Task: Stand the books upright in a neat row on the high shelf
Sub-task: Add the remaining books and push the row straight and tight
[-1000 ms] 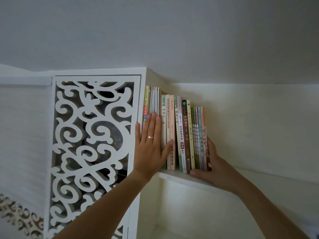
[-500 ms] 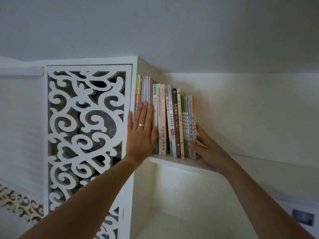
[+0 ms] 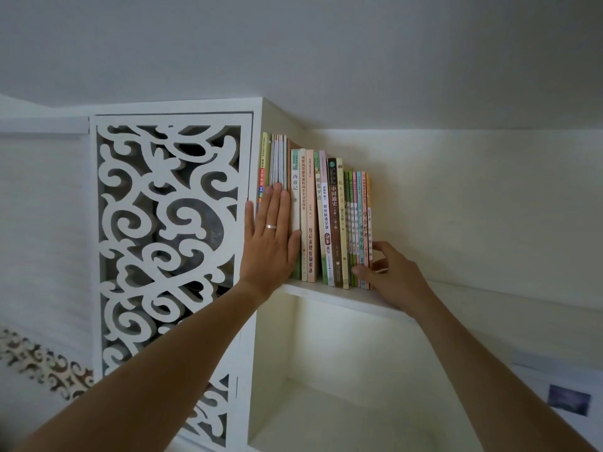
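Paperback books with coloured spines (image 3: 329,220) stand upright in a row at the left end of the high white shelf board (image 3: 329,293), left hand (image 3: 270,243) flat with straight fingers against the leftmost spines, right hand (image 3: 388,272) pinching the rightmost thin book (image 3: 369,223).

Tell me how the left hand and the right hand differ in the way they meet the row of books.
The left hand lies flat with straight fingers against the spines at the left end of the books; the right hand has curled fingers at the row's right end, low near the shelf. The left hand wears a ring; no ring shows on the right hand. Both touch the row, one at each end.
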Motion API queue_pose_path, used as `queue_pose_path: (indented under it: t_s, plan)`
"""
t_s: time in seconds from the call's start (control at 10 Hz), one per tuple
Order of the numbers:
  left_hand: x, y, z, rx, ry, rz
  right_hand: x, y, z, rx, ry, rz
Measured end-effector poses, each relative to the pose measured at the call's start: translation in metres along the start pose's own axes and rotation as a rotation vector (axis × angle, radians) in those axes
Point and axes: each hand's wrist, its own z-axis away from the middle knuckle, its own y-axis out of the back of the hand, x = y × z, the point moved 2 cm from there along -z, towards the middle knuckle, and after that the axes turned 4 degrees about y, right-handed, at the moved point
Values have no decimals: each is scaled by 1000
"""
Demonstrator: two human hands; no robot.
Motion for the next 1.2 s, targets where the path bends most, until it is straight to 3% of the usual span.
queue_pose_path:
  t_s: [0.1, 0.3, 0.7, 0.9, 1.0, 1.1, 1.2]
  plan:
    - [-2, 1, 10, -55, -39, -16, -1, -5, -3, -98, -15, -5]
    - [-10, -1, 21, -148, -69, -86, 7, -18, -12, -118, 3, 112]
    - [-13, -10, 29, -209, -54, -117, 12, -20, -19, -177, -43, 90]
    - [1, 5, 22, -445, 27, -108, -5, -17, 7, 26, -150, 302]
    - [17, 53, 19, -465, 84, 140, -27, -16, 34, 168, -140, 194]
    - [2, 149, 20, -310, 173, 577, -76, 10, 90, 427, 117, -53]
    - [-28, 257, 29, 16, 221, 849, -125, 53, 158, 527, 425, -209]
